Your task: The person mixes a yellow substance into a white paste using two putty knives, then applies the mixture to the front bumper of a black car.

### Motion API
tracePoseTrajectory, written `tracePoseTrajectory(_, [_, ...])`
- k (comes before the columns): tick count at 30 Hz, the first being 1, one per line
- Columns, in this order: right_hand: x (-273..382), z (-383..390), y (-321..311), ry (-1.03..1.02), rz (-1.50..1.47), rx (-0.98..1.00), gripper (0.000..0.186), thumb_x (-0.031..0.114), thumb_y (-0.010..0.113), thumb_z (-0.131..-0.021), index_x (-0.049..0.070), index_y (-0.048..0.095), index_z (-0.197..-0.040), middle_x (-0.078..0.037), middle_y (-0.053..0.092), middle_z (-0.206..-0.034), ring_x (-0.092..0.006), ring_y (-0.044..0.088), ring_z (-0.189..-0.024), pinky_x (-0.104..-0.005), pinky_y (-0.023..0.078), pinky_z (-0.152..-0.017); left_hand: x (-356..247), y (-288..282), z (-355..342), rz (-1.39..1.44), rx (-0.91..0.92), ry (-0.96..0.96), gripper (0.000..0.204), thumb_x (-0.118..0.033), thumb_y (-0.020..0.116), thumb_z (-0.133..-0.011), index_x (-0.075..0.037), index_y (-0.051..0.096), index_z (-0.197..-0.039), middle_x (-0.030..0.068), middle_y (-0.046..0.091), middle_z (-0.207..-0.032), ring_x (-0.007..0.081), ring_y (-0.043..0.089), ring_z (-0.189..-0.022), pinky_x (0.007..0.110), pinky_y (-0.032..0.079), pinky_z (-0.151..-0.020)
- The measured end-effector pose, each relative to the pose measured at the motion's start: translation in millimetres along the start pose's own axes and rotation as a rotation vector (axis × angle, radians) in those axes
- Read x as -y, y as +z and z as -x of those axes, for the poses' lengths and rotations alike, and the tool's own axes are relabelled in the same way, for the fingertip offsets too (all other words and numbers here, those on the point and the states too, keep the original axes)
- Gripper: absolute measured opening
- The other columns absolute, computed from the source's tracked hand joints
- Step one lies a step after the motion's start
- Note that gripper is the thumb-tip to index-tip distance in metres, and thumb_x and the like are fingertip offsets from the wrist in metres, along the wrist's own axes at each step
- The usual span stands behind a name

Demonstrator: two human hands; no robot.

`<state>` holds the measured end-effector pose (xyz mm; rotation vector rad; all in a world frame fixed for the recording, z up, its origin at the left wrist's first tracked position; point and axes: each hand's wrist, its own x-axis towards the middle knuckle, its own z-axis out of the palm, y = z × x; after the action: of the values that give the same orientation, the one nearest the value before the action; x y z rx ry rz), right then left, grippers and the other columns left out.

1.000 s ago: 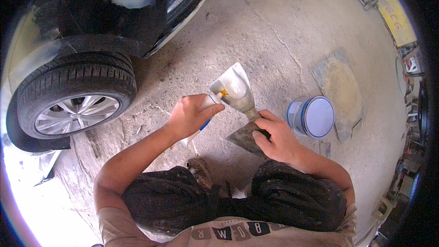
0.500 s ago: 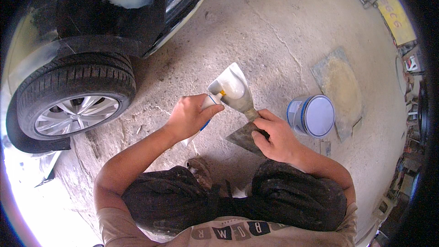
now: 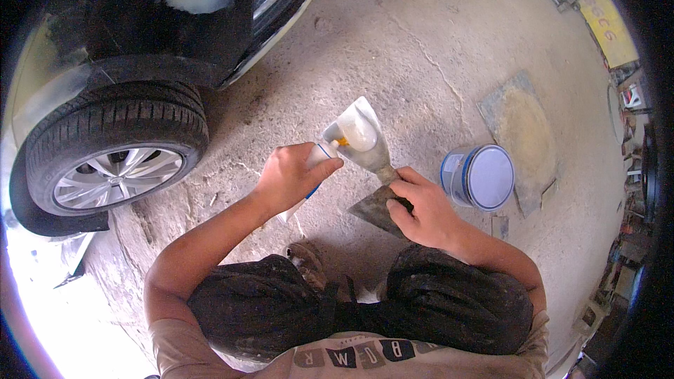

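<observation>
Concrete floor (image 3: 337, 63) fills the middle of the frame, with one car (image 3: 182, 42) upper left and one can (image 3: 489, 179) right of centre.
Your left hand (image 3: 293, 177) grips one tube (image 3: 321, 156) at centre, hiding much of its body; whether its tip touches the single orange dab (image 3: 343, 142) is hard to tell. That dab sits beside one white lump (image 3: 361, 132) on the first of two scrapers, the light scraper (image 3: 373, 161), whose handle your right hand (image 3: 425, 207) grasps. Just below juts the dark scraper (image 3: 375, 212), its handle covered by your fingers. One board (image 3: 526, 140) lies right of centre, partly behind the can. You see one wheel (image 3: 119, 161); the frame's dark rim cuts off the car. Clutter (image 3: 635, 238) at the right edge is too small to make out.
</observation>
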<state>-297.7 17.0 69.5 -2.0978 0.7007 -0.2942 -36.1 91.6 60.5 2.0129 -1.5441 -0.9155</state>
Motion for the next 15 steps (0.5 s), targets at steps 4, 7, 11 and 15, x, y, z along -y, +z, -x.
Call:
tracePoseTrajectory(4, [-2.4, 0.1, 4.7, 0.028, -0.025, -0.01, 0.021, 0.013, 0.062, -0.084, 0.0, 0.062, -0.1, -0.02, 0.06, -0.104, -0.0407, 0.062, -0.085, -0.0455, 0.052, -0.072, -0.9, -4.8, 0.8, 0.005, -0.004, -0.061, 0.038, -0.039, 0.075, -0.084, -0.001, 0.069, -0.082, 0.0127, 0.066, -0.067, 0.0183, 0.064, -0.06, 0.038, 0.05, -0.059])
tracePoseTrajectory(7, [-0.8, -1.2, 2.3, 0.092, -0.058, -0.019, 0.022, 0.014, 0.062, -0.084, -0.001, 0.061, -0.101, -0.021, 0.06, -0.105, -0.0411, 0.063, -0.087, -0.045, 0.052, -0.073, -4.5, -7.9, -2.7, 0.029, 0.01, -0.09, 0.042, -0.041, 0.076, -0.081, -0.001, 0.067, -0.087, 0.0152, 0.067, -0.073, 0.0247, 0.066, -0.066, 0.04, 0.052, -0.063])
tracePoseTrajectory(11, [-7.2, -0.8, -8.3, 0.106, -0.07, -0.087, 0.022, 0.014, 0.061, -0.084, -0.001, 0.061, -0.099, -0.021, 0.06, -0.106, -0.0414, 0.062, -0.089, -0.0453, 0.051, -0.074, 0.5, 2.5, -6.4, -0.079, -0.028, -0.076, 0.049, -0.038, 0.076, -0.078, -0.001, 0.058, -0.105, 0.0217, 0.068, -0.088, 0.0367, 0.068, -0.082, 0.045, 0.053, -0.074])
tracePoseTrajectory(15, [-13.0, -0.5, -20.6, 0.108, -0.128, -0.263, 0.02, 0.014, 0.061, -0.083, -0.001, 0.059, -0.096, -0.021, 0.059, -0.1, -0.0428, 0.061, -0.085, -0.0478, 0.049, -0.073, 36.9, 39.5, -13.6, -0.063, 0.15, -0.076, 0.054, -0.032, 0.072, -0.078, -0.003, 0.049, -0.118, 0.0238, 0.066, -0.096, 0.0411, 0.066, -0.09, 0.048, 0.052, -0.078])
